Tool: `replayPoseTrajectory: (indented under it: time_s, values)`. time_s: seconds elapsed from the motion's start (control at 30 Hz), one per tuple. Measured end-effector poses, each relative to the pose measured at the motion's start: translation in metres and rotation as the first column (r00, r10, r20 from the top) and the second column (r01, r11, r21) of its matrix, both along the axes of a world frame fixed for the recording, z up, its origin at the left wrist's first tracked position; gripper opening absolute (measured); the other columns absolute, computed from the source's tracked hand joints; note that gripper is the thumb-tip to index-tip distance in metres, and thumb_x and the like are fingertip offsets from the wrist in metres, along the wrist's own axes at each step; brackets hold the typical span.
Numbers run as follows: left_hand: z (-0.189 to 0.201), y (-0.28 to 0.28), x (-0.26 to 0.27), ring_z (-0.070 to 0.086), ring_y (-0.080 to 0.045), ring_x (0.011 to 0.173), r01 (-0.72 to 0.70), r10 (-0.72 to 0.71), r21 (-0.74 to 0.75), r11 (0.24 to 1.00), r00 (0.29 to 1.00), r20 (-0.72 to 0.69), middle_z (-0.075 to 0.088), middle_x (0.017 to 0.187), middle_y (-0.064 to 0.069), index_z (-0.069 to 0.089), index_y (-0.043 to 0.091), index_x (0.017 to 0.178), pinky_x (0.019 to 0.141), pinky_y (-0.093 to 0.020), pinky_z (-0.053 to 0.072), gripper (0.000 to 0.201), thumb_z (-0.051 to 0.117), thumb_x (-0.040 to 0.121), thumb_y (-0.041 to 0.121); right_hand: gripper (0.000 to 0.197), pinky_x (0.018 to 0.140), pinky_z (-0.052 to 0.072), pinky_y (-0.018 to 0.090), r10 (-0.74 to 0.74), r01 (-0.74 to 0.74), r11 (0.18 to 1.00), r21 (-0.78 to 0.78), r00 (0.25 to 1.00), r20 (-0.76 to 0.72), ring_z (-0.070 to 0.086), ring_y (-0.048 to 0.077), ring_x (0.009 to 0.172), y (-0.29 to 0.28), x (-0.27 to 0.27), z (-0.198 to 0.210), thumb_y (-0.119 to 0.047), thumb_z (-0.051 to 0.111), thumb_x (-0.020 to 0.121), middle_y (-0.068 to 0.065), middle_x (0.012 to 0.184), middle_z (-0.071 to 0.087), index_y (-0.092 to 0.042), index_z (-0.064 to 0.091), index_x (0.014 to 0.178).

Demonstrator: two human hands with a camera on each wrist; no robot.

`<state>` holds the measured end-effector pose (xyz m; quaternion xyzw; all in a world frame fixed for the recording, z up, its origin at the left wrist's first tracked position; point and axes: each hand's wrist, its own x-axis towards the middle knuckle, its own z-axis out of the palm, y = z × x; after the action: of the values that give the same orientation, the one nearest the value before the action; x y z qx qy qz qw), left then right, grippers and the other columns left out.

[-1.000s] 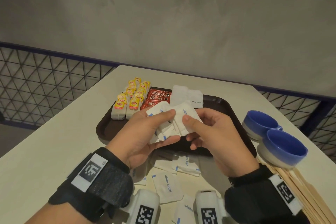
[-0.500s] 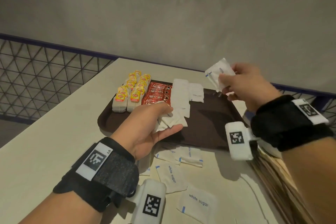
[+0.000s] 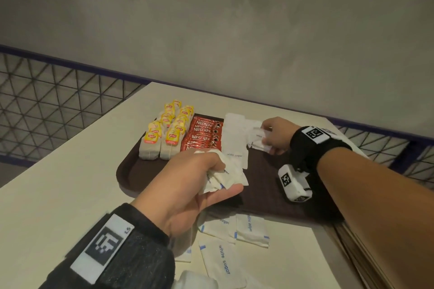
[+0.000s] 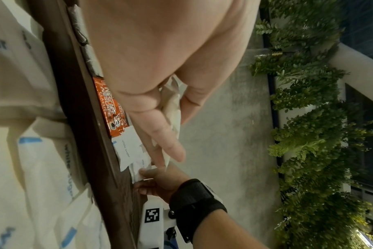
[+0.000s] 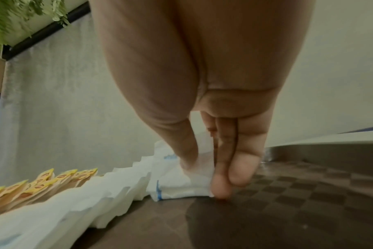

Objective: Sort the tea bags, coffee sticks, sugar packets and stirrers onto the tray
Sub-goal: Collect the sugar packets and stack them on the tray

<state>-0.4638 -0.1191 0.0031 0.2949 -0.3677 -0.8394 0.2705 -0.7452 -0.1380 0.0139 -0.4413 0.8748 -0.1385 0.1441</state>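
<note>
Left hand [image 3: 187, 185], at centre frame in the head view, is curled around a crumpled bunch of white sugar packets [image 3: 225, 176], held just over the near part of the brown tray [image 3: 131, 171]. Right hand [image 3: 276, 135], toward the upper right of the tray, pinches a few more sugar packets [image 5: 181, 182] between thumb and fingers, their lower edge touching the tray floor beside the white row already laid there [image 3: 234, 141]. Tea bags with yellow tags [image 3: 164, 136] occupy the tray's upper left, red coffee sticks [image 3: 202, 135] just right of them. Loose sugar packets [image 3: 251, 230] lie on the counter [image 3: 58, 183] at lower centre. Wooden stirrers [image 3: 352, 248] show at the lower right edge.
</note>
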Motion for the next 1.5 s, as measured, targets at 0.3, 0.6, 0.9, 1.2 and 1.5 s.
replayPoseTrajectory:
  time_s: [0.3, 0.6, 0.9, 1.2, 1.5]
  values:
    - [-0.001, 0.001, -0.004, 0.073, -0.038, 0.102, 0.016, -0.016, 0.012, 1.000, 0.999, 0.037, 0.074, 0.116, -0.016, 0.067, 0.009, 0.114, 0.064, -0.041, 0.065, 0.031, 0.061, 0.090, -0.011, 0.042, 0.079, 0.063, 0.045, -0.030, 0.032, 0.999, 0.027, 0.997, -0.076, 0.076, 0.030, 0.082, -0.008, 0.002, -0.004, -0.026, 0.079, 0.086, 0.013, 0.091, 0.074, -0.009, 0.053, 0.115]
    - [-0.003, 0.001, -0.005, 0.076, -0.034, 0.096, -0.004, 0.004, 0.008, 1.000, 0.999, 0.041, 0.077, 0.110, -0.017, 0.068, 0.005, 0.116, 0.062, -0.038, 0.064, 0.033, 0.061, 0.089, -0.012, 0.072, 0.084, 0.059, 0.043, -0.041, 0.045, 0.999, 0.019, 0.983, -0.178, 0.066, 0.030, 0.093, -0.013, -0.001, -0.005, -0.032, 0.088, 0.076, 0.012, 0.116, 0.063, -0.012, 0.046, 0.131]
    - [-0.001, 0.001, -0.004, 0.076, -0.033, 0.096, -0.069, 0.068, 0.034, 0.997, 0.997, 0.022, 0.077, 0.109, -0.018, 0.064, 0.006, 0.118, 0.065, -0.043, 0.066, 0.030, 0.059, 0.092, -0.007, 0.074, 0.086, 0.053, 0.036, -0.053, 0.050, 0.998, -0.025, 0.989, -0.140, 0.062, 0.031, 0.110, -0.016, -0.010, -0.008, -0.022, 0.088, 0.076, 0.011, 0.127, 0.061, -0.014, 0.048, 0.138]
    - [-0.005, -0.003, -0.007, 0.077, -0.033, 0.095, -0.102, 0.101, 0.012, 0.995, 0.993, 0.054, 0.076, 0.112, -0.017, 0.064, 0.007, 0.121, 0.062, -0.040, 0.065, 0.035, 0.063, 0.090, -0.010, 0.071, 0.076, 0.047, 0.031, -0.052, 0.045, 0.997, -0.056, 0.990, -0.129, 0.062, 0.028, 0.104, -0.012, -0.017, -0.010, -0.024, 0.090, 0.074, 0.009, 0.125, 0.062, -0.015, 0.051, 0.133]
    - [-0.004, -0.002, -0.007, 0.073, -0.035, 0.103, -0.129, 0.128, 0.036, 0.991, 0.991, 0.031, 0.073, 0.119, -0.016, 0.063, 0.009, 0.120, 0.059, -0.038, 0.065, 0.037, 0.065, 0.088, -0.010, 0.069, 0.059, 0.048, 0.027, 0.018, -0.010, 0.999, 0.046, 0.985, -0.172, 0.072, 0.024, 0.081, -0.016, -0.011, -0.005, -0.023, 0.090, 0.076, 0.006, 0.106, 0.068, -0.014, 0.053, 0.133]
